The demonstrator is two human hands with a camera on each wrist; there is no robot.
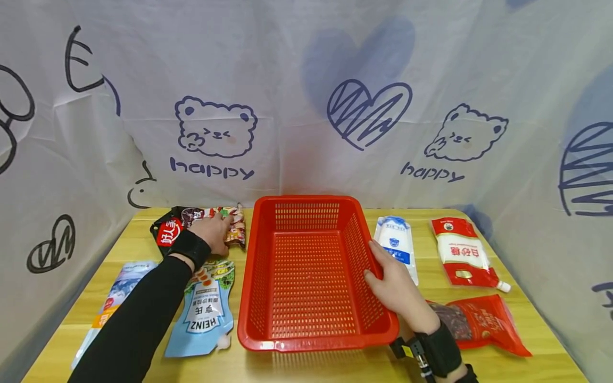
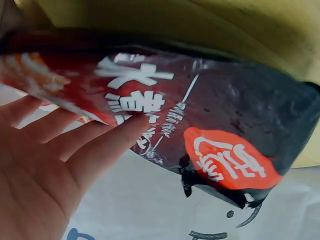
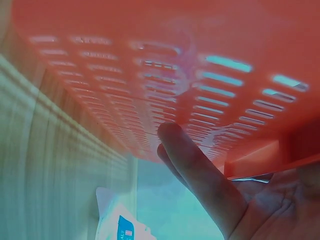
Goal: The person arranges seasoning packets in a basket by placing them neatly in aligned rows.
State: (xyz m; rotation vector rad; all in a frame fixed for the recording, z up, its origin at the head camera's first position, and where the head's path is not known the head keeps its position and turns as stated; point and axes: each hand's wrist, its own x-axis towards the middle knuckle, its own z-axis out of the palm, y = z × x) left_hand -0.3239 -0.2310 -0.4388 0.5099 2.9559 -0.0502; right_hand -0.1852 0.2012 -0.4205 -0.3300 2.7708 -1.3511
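Observation:
My left hand (image 1: 210,234) reaches over two packets at the back left. Its fairly straight fingers lie against the dark packet (image 2: 215,110) with a red oval logo; the thumb is not clearly seen. Beside that packet lies a colourful snack packet (image 1: 238,229), partly under the hand. My right hand (image 1: 397,284) grips the right side of a red plastic basket (image 1: 251,282), thumb over the rim on the inside. In the right wrist view, straight fingers (image 3: 187,160) press along the slotted outer wall. Nothing lies inside the basket.
A blue Heinz pouch (image 1: 203,314) and a blue-orange pouch (image 1: 115,295) lie left. On the right are a white-blue packet (image 1: 395,242), a red-white sugar pouch (image 1: 462,250) and a red packet (image 1: 483,322). A printed cloth (image 1: 292,149) encloses the wooden table (image 1: 282,369).

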